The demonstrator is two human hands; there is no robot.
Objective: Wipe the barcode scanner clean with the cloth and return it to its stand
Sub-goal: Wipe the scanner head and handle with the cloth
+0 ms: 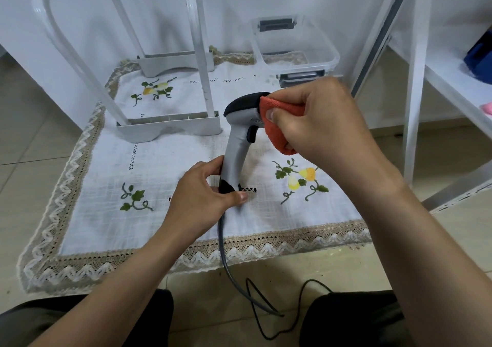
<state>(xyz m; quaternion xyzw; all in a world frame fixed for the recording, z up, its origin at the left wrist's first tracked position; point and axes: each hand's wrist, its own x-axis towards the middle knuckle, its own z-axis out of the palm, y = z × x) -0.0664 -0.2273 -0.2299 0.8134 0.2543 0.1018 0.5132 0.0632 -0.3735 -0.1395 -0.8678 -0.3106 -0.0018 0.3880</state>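
One big embroidered tablecloth with a lace border fills most of the view. Two tall white frames stand on it at the back left, with a clear plastic tub to their right. Your right hand is curled round the orange cloth and presses it onto the dark head of the barcode scanner. Your left hand grips the bottom of the handle, holding the scanner upright over the middle of the tablecloth. Its grey cable drops past the front edge and loops on the floor between your knees.

Progress-wise, I'd say you're mid-wipe. The cloth is up on the head, while the grey handle and the trigger are bare, so those are probably left to do. Putting it back hasn't happened either (honestly, I can't tell which thing here is the stand, maybe it's out of shot). I'd call it halfway at best.
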